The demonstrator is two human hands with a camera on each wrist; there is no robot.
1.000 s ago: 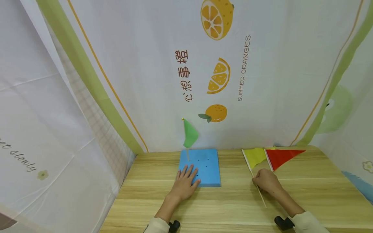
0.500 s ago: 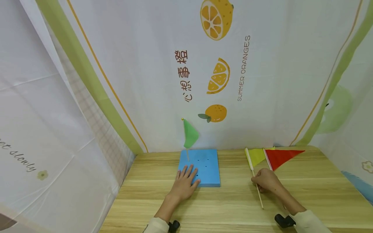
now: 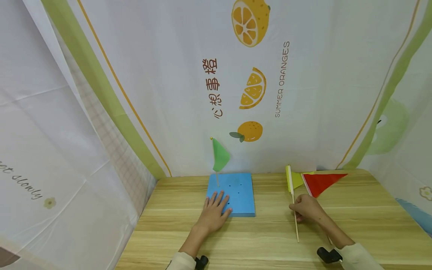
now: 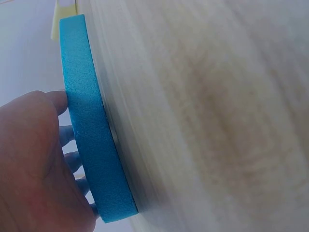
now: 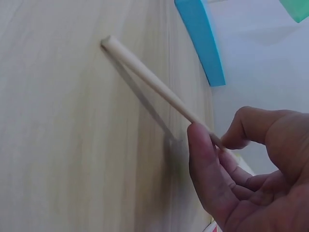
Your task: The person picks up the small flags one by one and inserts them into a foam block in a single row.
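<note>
Yellow flag [image 3: 291, 183]: stick [image 3: 297, 229] pinched in the right hand [image 3: 306, 208], long axis running near to far, cloth [image 3: 298, 180] beyond the fingers. Blue block [image 3: 243, 202]: leftward of that hand, nearer the left hand [image 3: 212, 216], whose spread fingers rest on it. Red flag [image 3: 321, 183]: lying just beyond the right hand.

- I pinch the yellow flag [image 3: 296, 180] by its pale stick [image 3: 297, 228], tilted, cloth end raised.
- The blue block [image 3: 243, 202] I touch lies flat, left of it.
</note>
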